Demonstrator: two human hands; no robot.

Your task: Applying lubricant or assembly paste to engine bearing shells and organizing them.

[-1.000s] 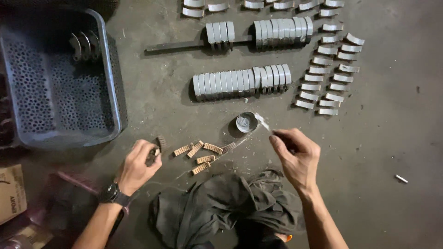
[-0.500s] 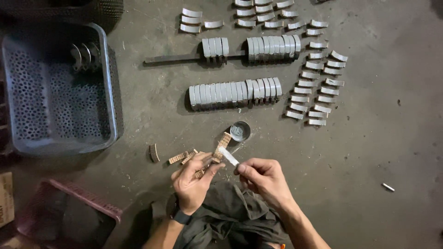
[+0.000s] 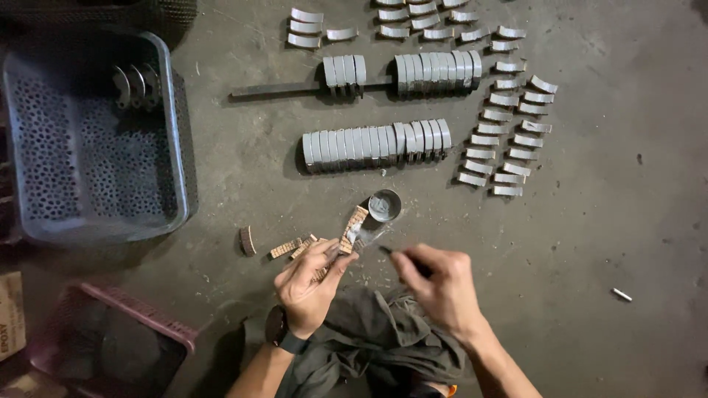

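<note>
The brown strip [image 3: 353, 228] sits in my left hand [image 3: 310, 284], pinched at its lower end between thumb and fingers so the rest sticks up and away over the floor, just short of the small round tin [image 3: 384, 205]. It looks like a short curved pad of lining material, light and fairly stiff; I judge it brittle at the edges, so the grip belongs low on the sides, leaving the face free. My right hand [image 3: 435, 284] is closed around a thin dark tool [image 3: 402, 259], whose tip points toward the strip without clearly touching it; I cannot tell what the tip is.

A few more brown strips [image 3: 289, 247] lie on the floor just left of my left hand, and one dark curved piece [image 3: 246, 240] stands apart beyond them. Farther out, grey curved metal shoes stand packed in a row [image 3: 376, 144], with another row on a bar [image 3: 295, 89] behind, and loose ones [image 3: 509, 136] spread to the right. A grey perforated crate [image 3: 175, 133] sits on the left, a pink basket [image 3: 140, 309] near it, and a dark cloth [image 3: 369, 339] lies under my wrists.
</note>
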